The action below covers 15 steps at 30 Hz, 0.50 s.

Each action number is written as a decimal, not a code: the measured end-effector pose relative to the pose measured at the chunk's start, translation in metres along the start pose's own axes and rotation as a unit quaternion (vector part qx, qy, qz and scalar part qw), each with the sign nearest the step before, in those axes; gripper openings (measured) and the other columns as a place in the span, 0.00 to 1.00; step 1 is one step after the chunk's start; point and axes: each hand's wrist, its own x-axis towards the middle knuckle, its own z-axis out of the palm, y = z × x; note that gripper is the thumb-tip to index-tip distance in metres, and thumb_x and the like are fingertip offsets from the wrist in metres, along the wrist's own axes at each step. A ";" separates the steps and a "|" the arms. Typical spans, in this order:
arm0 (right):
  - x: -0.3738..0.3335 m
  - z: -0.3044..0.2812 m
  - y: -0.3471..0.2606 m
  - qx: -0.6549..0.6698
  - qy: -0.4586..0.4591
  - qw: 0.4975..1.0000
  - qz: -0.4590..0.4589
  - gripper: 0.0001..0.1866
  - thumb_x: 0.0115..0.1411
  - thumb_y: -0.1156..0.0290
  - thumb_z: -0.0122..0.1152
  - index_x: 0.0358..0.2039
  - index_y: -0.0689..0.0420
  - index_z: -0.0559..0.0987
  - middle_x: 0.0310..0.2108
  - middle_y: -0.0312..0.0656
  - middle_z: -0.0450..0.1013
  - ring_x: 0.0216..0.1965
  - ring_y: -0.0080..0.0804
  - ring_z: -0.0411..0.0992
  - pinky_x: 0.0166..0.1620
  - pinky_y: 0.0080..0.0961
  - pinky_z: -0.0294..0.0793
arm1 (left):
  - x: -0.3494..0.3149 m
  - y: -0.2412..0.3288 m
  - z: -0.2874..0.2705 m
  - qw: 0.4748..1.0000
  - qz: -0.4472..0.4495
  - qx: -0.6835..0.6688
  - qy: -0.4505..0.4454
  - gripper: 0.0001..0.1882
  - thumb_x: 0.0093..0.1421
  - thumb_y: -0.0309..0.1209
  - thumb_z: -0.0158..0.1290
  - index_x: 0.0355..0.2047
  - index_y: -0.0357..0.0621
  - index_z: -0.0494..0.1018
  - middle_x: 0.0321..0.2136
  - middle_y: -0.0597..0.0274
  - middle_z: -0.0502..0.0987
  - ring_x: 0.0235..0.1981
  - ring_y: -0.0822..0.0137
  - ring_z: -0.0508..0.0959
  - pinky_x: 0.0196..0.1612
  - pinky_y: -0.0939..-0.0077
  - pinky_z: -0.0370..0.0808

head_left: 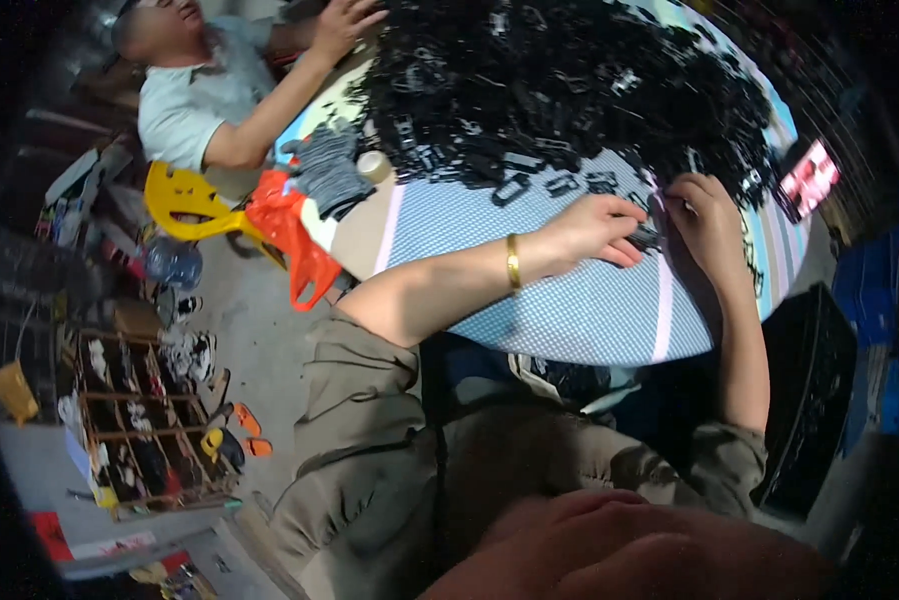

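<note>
A large heap of small black plastic pieces (559,85), some shaped like buckles or clips, covers the far part of the round table. At its near edge my left hand (594,230), with a gold bracelet (513,262) on the wrist, curls its fingers over a small black plastic piece (645,237). Just to the right, my right hand (707,215) is bent with thumb and fingertips drawn together. What those fingertips hold, if anything, is too small to make out. Several loose pieces (599,182) lie on the patterned tabletop (529,290) beyond my left hand.
Across the table at the far left sits another person (194,110), an arm stretched toward the heap. Grey gloves (331,172), a small pale cup (373,166) and a red plastic bag (291,235) are on the left side. A lit phone (807,180) stands at the right edge.
</note>
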 end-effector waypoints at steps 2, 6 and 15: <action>-0.004 -0.008 -0.019 0.221 0.005 0.958 0.181 0.16 0.45 0.79 0.58 0.38 0.59 0.74 0.29 0.37 0.69 0.30 0.22 0.68 0.32 0.16 0.68 | 0.002 -0.003 -0.002 1.000 0.014 -0.024 0.004 0.18 0.60 0.27 0.40 0.49 0.29 0.58 0.34 0.48 0.71 0.34 0.63 0.77 0.36 0.77 0.77; -0.018 -0.009 -0.025 0.377 0.044 0.902 0.205 0.18 0.48 0.81 0.55 0.43 0.62 0.71 0.38 0.40 0.66 0.34 0.21 0.69 0.38 0.16 0.69 | 0.005 -0.005 -0.004 0.997 0.012 -0.080 -0.016 0.18 0.61 0.28 0.39 0.49 0.29 0.57 0.37 0.45 0.69 0.35 0.61 0.76 0.39 0.75 0.77; -0.016 -0.002 -0.020 0.376 0.027 0.921 0.093 0.14 0.48 0.80 0.57 0.38 0.65 0.74 0.38 0.43 0.69 0.37 0.27 0.71 0.41 0.20 0.73 | 0.005 0.004 -0.008 0.992 0.086 -0.087 0.000 0.18 0.63 0.28 0.34 0.48 0.26 0.57 0.43 0.41 0.67 0.41 0.56 0.73 0.46 0.72 0.73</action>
